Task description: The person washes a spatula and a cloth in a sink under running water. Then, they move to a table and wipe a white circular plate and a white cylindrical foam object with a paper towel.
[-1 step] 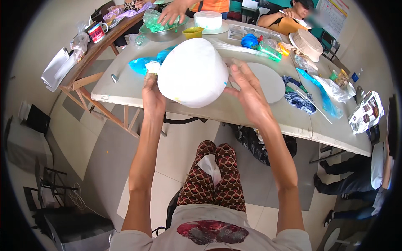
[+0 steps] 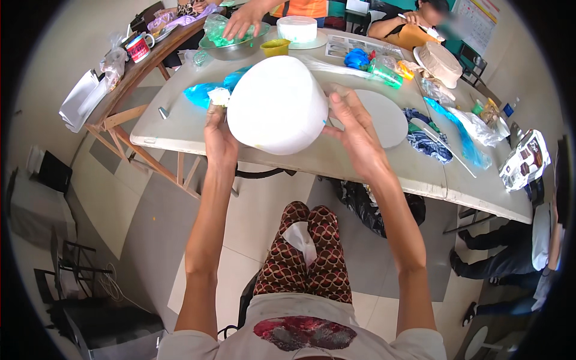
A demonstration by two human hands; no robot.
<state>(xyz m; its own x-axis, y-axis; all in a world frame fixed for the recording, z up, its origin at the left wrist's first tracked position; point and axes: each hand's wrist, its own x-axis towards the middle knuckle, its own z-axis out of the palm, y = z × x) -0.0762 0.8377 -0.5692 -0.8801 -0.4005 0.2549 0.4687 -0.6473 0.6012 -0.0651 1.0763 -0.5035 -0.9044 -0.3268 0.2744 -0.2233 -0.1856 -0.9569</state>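
Observation:
A large, smooth white rounded form (image 2: 277, 105) is held up in front of me, over the table's near edge. Small blue and yellow marks show on its lower side. My left hand (image 2: 219, 141) grips its left side, with a crumpled white piece (image 2: 219, 96), perhaps tissue, at the thumb. On the other side my right hand (image 2: 360, 132) steadies it, thumb and fingers against the edge, the fingertips partly hidden behind the form. A flat round white board (image 2: 384, 123) lies on the table just beyond my right hand.
Blue plastic (image 2: 201, 95) and a small metal nozzle (image 2: 163, 112) lie to the left. Further back, another person's hand (image 2: 243, 23) reaches into a metal bowl (image 2: 231, 51) beside a yellow cup (image 2: 276, 48) and a white cake (image 2: 297, 29). A long spatula (image 2: 447, 147) rests on a cloth (image 2: 429, 144) at right.
The white form has turned very slightly, its blue mark a little lower. My hands keep almost the same place. The other person's hand over the bowl has shifted slightly left.

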